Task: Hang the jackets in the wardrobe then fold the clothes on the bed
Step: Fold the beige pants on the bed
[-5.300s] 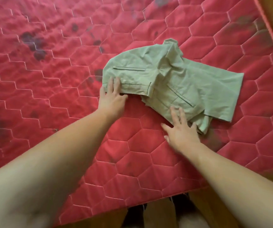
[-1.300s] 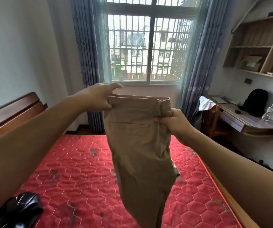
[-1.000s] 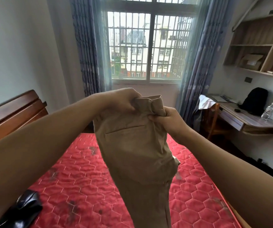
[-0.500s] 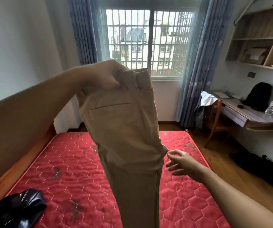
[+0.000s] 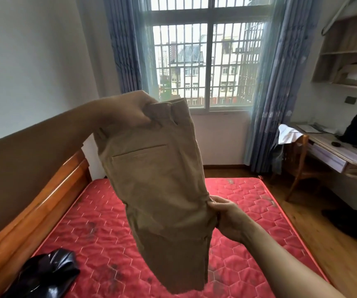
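A pair of khaki trousers (image 5: 160, 190) hangs in the air over the red quilted mattress (image 5: 248, 222), folded lengthwise with a back pocket facing me. My left hand (image 5: 128, 112) grips the gathered waistband at the top. Lower down, my right hand (image 5: 222, 216) pinches the right edge of the trousers near the crotch seam. The trouser legs drop below the frame's lower part and their ends are hidden.
A shiny black garment (image 5: 44, 276) lies crumpled on the mattress at lower left. The wooden headboard (image 5: 33, 214) runs along the left. A desk (image 5: 341, 155) with a chair (image 5: 295, 160) stands at right, under wall shelves (image 5: 349, 50). A barred window (image 5: 205, 57) is ahead.
My right hand let go of the waistband, dropped down and took hold of the trousers' right edge near the crotch. My left hand gathered the whole waistband and holds it alone.
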The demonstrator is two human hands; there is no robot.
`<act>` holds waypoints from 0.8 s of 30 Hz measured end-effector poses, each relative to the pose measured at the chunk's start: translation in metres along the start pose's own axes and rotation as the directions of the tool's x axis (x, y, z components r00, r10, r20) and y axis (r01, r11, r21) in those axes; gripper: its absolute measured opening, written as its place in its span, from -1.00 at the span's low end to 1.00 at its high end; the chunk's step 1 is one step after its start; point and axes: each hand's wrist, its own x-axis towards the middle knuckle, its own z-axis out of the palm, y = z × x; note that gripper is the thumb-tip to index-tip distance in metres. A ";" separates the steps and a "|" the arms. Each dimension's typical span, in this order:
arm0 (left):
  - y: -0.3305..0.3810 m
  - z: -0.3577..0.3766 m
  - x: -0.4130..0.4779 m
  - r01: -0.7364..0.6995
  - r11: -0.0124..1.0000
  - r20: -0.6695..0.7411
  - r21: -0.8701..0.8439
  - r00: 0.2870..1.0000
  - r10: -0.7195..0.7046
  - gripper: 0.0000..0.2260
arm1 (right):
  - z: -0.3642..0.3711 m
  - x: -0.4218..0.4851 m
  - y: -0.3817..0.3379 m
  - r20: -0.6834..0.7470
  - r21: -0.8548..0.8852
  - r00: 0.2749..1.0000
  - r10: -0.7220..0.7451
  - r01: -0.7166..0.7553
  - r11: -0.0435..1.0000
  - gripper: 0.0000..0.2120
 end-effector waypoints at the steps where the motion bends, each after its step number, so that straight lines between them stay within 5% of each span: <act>1: -0.005 -0.004 -0.004 0.014 1.000 0.003 0.014 1.000 -0.014 -0.80 | -0.002 0.000 0.002 -0.013 0.019 1.000 -0.017 0.017 1.000 -0.68; 5: -0.018 -0.016 -0.014 0.054 0.997 -0.029 0.050 0.998 -0.052 -0.90 | -0.006 -0.003 -0.001 -0.092 0.017 0.993 -0.068 0.070 0.997 -0.84; 9: -0.008 -0.015 -0.006 0.045 0.998 -0.009 0.039 0.999 -0.045 -0.92 | -0.001 -0.005 -0.015 -0.103 -0.336 0.986 -0.133 0.092 0.937 -0.74; 15: 0.014 -0.013 0.015 0.005 0.999 0.028 0.044 1.000 -0.006 -0.89 | 0.000 -0.014 -0.031 -0.138 -0.791 0.909 -0.394 0.138 0.597 -0.68; 18: 0.023 -0.006 0.026 -0.012 0.998 0.031 0.068 0.999 0.010 -0.91 | 0.000 -0.024 -0.041 -0.085 -0.909 0.923 -0.376 0.083 0.409 -0.80; 22: 0.043 0.003 0.042 -0.028 0.996 0.079 0.090 0.997 0.021 -0.88 | 0.029 -0.036 -0.085 0.078 -0.652 0.954 -0.288 0.267 0.710 -0.50; 24: 0.055 0.005 0.049 -0.031 0.995 0.092 0.095 0.996 0.022 -0.88 | 0.040 -0.035 -0.110 0.114 -0.602 0.920 -0.375 0.364 0.710 -0.68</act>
